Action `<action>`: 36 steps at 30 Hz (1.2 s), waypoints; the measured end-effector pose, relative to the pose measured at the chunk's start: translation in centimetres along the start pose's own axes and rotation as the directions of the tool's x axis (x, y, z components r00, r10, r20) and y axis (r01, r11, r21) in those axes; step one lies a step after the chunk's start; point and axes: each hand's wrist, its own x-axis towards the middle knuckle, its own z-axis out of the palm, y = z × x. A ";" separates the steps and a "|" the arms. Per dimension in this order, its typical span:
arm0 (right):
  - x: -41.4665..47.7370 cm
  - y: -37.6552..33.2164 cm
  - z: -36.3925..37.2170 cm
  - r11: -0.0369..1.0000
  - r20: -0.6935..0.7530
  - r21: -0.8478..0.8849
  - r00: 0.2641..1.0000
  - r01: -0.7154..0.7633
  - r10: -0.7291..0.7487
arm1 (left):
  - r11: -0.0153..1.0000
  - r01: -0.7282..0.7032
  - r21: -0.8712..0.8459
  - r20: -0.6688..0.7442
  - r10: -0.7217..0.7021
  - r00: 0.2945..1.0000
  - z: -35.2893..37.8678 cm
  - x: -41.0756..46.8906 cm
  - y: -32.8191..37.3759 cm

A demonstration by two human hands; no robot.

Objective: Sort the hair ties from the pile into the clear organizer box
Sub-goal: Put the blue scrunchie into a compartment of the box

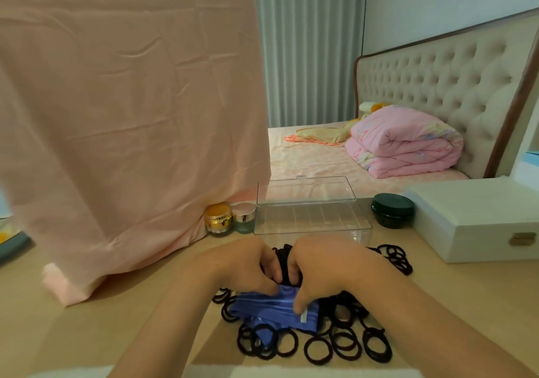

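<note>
Several black hair ties [318,348] lie in a loose pile on the wooden tabletop, around and under a crumpled blue bag [271,309]. My left hand [248,264] and my right hand [318,264] meet over the pile, fingers curled together around a bunch of black hair ties [284,261] held between them. Just behind the hands stands the clear organizer box [312,220], its lid [306,189] tilted up and its small compartments showing. More black hair ties [393,256] lie to the right of my right hand.
A pink cloth [131,115] hangs down at the left onto the table. A gold jar [218,220] and a small glass jar [244,217] stand left of the box, a dark green jar [392,210] to its right. A white case [478,217] sits at far right. A bed lies behind.
</note>
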 end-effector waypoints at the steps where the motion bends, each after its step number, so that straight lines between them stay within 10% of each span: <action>1: 0.2 -0.1 0.1 1.000 -0.005 0.013 1.000 0.002 -0.002 | 1.000 -0.008 0.017 -0.005 0.008 1.000 0.1 -0.1 0.0; 7: 0.2 0.8 -0.4 0.973 -0.047 0.224 0.998 0.051 -0.042 | 0.999 -0.052 0.008 -0.038 0.052 0.998 -0.2 0.0 -0.5; 12: -0.6 2.6 -2.2 0.868 -0.202 0.478 0.979 0.133 -0.039 | 0.935 -0.138 -0.327 -0.138 0.097 0.986 -1.5 -0.4 -1.2; 19: -0.5 4.6 -2.5 0.399 -0.330 0.885 0.927 0.239 0.177 | 0.683 -0.311 -0.661 -0.289 0.152 0.945 -1.4 -0.2 -0.6; 30: 0.2 4.4 -3.9 -0.239 -0.394 0.840 0.851 0.487 0.348 | 0.534 -0.360 -0.765 -0.352 0.120 0.928 -3.2 -0.5 2.1; 36: 0.2 4.9 -3.1 -0.159 -0.166 0.967 0.966 0.199 0.199 | 0.521 -0.333 -0.786 -0.397 -0.012 0.918 -5.2 1.2 3.1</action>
